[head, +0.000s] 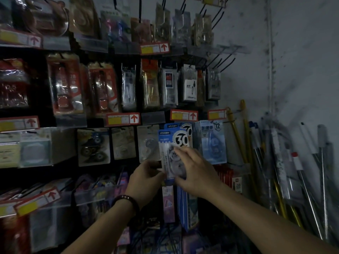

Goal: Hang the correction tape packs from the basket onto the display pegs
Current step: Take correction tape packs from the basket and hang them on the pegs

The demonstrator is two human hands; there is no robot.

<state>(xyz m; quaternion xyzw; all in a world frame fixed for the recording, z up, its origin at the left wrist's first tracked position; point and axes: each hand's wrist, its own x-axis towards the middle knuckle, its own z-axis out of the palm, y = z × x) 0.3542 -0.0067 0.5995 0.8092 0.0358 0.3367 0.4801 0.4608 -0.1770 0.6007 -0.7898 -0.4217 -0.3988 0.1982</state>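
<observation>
The display rack (36, 174) fills the left and the middle of the view, with many stationery packs hanging in rows on black pegs. To the right is a grey stained wall (302, 61), and a bundle of long poles (275, 162) leans in the corner against it.

Both forearms come up from the bottom edge and meet in front of the third row. The left hand (146, 174) has the back turned to the camera; its fingers are curled and pinch the lower left edge of the correction tape pack (172, 140). The right hand (195, 171) reaches in from the right with the wrist a little bent. Its fingers (180, 150) lie bent over the clear blister on the front, and the thumb is at the lower edge, so this hand also grips the pack.

The pack is upright, blue and white with a big "30", held just in front of a second "30" pack (186, 126) on the peg behind. Just beside it on the right hangs a light blue "12" pack (213, 143).

A dark bead bracelet (126, 198) sits on the left wrist. Red price labels (123, 119) with arrows run under the rows.
</observation>
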